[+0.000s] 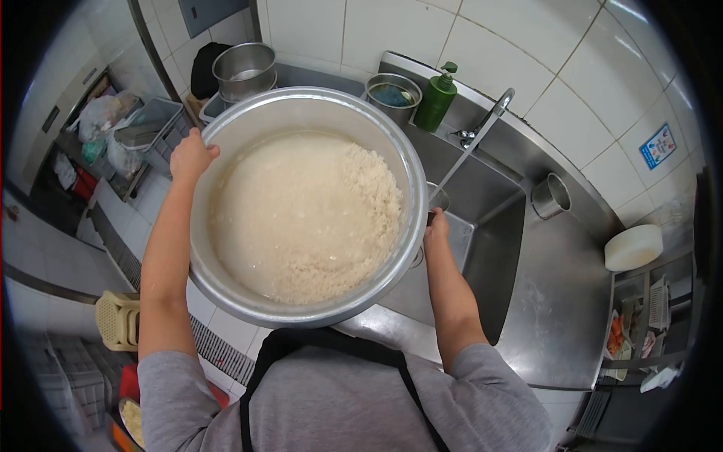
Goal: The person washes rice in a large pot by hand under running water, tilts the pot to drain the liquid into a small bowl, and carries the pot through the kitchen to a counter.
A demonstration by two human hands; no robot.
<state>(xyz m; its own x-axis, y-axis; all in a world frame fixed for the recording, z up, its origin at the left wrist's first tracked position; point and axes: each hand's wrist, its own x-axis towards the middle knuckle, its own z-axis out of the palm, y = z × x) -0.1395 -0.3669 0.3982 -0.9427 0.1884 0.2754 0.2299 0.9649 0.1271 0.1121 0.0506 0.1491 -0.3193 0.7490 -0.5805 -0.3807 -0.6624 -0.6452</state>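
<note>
A large round metal pot [413, 162] is held up in front of me, partly over the sink's left side. Cloudy water [271, 203] covers much of its inside, and wet white rice [380, 196] is heaped toward the right and near edge. My left hand [194, 157] is closed at the pot's upper left side, its grip partly hidden. At the right side, my right hand [435, 227] is closed by a small dark piece that looks like a pot handle. A thin stream of water [463, 158] falls from the tap [506, 99] toward the pot's right edge.
Behind the pot stand a green pump bottle [437, 98], a metal container [393, 94] and a smaller metal pot [245, 69]. The steel sink [493, 248] lies right, with a metal cup [551, 196] on its far side. A beige stool [117, 320] is at left.
</note>
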